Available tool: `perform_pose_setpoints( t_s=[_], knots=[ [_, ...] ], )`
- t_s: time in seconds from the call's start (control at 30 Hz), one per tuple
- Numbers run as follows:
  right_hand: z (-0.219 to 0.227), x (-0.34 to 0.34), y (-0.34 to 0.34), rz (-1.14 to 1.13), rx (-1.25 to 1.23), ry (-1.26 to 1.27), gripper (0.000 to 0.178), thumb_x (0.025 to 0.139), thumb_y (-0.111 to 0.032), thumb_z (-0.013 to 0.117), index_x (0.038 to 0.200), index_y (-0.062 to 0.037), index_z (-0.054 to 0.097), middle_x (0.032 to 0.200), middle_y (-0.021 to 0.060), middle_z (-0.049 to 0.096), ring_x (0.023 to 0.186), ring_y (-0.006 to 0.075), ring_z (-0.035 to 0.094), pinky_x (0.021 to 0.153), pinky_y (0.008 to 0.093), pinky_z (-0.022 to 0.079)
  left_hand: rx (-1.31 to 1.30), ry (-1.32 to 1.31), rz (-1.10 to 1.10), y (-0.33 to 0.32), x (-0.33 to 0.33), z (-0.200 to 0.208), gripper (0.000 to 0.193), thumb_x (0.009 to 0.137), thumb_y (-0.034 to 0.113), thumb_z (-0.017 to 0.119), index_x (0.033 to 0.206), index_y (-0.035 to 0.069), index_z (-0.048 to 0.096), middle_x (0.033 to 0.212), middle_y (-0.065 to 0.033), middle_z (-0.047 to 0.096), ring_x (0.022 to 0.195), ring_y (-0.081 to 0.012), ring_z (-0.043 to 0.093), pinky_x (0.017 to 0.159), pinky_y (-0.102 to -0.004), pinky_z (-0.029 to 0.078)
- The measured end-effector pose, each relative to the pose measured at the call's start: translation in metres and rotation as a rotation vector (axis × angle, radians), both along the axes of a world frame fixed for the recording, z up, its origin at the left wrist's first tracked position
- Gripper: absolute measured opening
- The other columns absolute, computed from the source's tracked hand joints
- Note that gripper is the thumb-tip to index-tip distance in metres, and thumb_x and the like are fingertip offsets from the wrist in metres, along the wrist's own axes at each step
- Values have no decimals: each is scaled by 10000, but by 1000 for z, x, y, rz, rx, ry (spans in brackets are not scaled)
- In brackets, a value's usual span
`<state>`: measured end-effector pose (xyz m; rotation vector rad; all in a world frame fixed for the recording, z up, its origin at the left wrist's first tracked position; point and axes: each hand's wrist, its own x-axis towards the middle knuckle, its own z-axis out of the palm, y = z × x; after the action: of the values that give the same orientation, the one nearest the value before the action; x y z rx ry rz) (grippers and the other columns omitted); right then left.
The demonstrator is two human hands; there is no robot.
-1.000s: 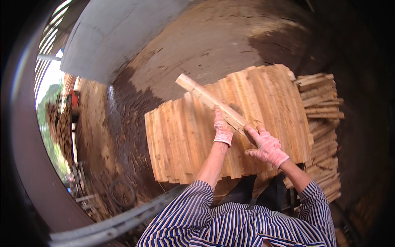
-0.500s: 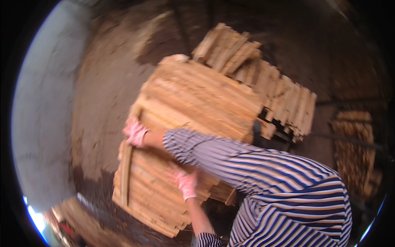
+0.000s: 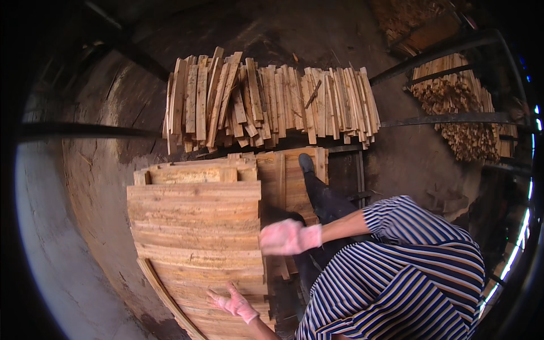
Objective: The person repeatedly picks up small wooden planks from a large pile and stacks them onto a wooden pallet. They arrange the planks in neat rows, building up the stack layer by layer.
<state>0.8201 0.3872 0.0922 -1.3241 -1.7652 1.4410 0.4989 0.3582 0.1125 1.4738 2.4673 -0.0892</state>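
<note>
A large wooden panel [image 3: 198, 226] of boards laid side by side spreads in front of me. My left hand [image 3: 235, 303], in a pink-and-white glove, is over its lower part with fingers spread and nothing held. My right hand [image 3: 290, 237], gloved alike, is at the panel's right edge, close to my body. It is blurred, but its fingers look stretched out, and no object shows in it. Along the panel's lower left edge lies a narrow wooden strip [image 3: 170, 297]. Beyond the top board, more boards [image 3: 198, 171] with short blocks show.
Long rows of loose wooden slats [image 3: 272, 105] lie beyond the panel. Another wooden panel [image 3: 292, 187] is under my shoe [image 3: 306, 163]. Dark metal bars [image 3: 442, 119] cross at right, before a stacked slat pile [image 3: 456, 107]. A grey wall [image 3: 56, 238] runs along the left.
The view has turned, so the slat rows now lie straight ahead. My right hand has come back from the panel's far edge to its near edge. My left hand remains over the panel.
</note>
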Motion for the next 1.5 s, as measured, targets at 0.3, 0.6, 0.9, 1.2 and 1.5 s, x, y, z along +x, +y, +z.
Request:
perform_pose_setpoints(
  t_s=[0.3,0.6,0.9,1.2,1.5],
  knots=[
    [-132,265,-43,-704,-446,-399,392,963,-402,520,1023,-53,688,1089,180,674,1082,380,606,925,451,471,-266,-1071,-619,25,345,-42,624,872,236,765,1394,-3,520,1415,-233,535,1369,-406,462,1127,-434,389],
    [-230,295,-68,-1122,-928,21,405,945,-394,608,1118,-37,685,985,60,712,951,199,651,867,327,494,-196,-683,-426,243,441,-334,784,856,515,732,1374,-35,526,1262,-305,630,1192,-420,607,1021,-444,468],
    [-374,298,-122,-1560,-960,260,201,989,-244,644,1116,-95,689,953,-18,683,751,81,618,653,240,514,-107,251,-468,463,460,-498,1220,719,729,735,1575,36,211,1606,-206,317,1442,-359,367,1138,-477,362],
    [-436,300,2,-1221,-782,-51,376,987,-322,589,1223,-40,664,1217,92,686,1146,229,615,1017,329,447,-179,134,-827,550,379,-509,461,853,337,687,1148,20,528,1055,-245,657,975,-429,670,848,-474,542],
    [-426,298,273,-971,-835,878,1018,800,-528,781,1545,-23,306,1458,217,500,1320,330,511,1102,448,434,-695,-532,-531,430,475,-412,428,922,284,697,1182,-9,526,929,-130,670,697,-194,659,532,-222,622]
  ],
)
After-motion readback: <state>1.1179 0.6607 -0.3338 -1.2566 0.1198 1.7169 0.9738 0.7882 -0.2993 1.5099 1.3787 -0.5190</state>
